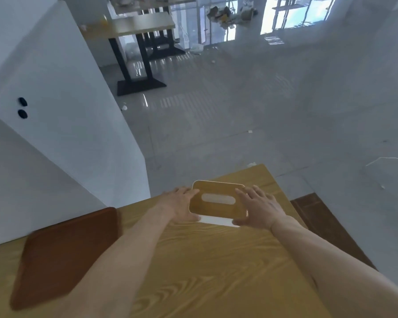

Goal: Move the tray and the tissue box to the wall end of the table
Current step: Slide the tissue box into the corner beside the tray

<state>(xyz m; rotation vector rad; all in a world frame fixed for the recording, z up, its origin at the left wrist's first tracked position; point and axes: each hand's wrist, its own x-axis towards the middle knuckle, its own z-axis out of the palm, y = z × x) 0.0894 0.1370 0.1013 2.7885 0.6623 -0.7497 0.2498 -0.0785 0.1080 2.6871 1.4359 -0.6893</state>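
Note:
A white tissue box [217, 199] with a wooden lid and an oval slot stands on the wooden table [205, 260], close to its far edge. My left hand [182, 203] presses against the box's left side and my right hand [257, 206] against its right side, fingers spread along the lid's edges. A dark brown tray [64, 255] lies flat at the table's left end, next to the white wall [55, 134], to the left of my left forearm.
Past the table's far edge lies a glossy grey floor [239, 111]. A brown bench seat [326, 223] sits low on the right of the table. Other tables on black pedestal legs [136, 63] stand further back by the windows.

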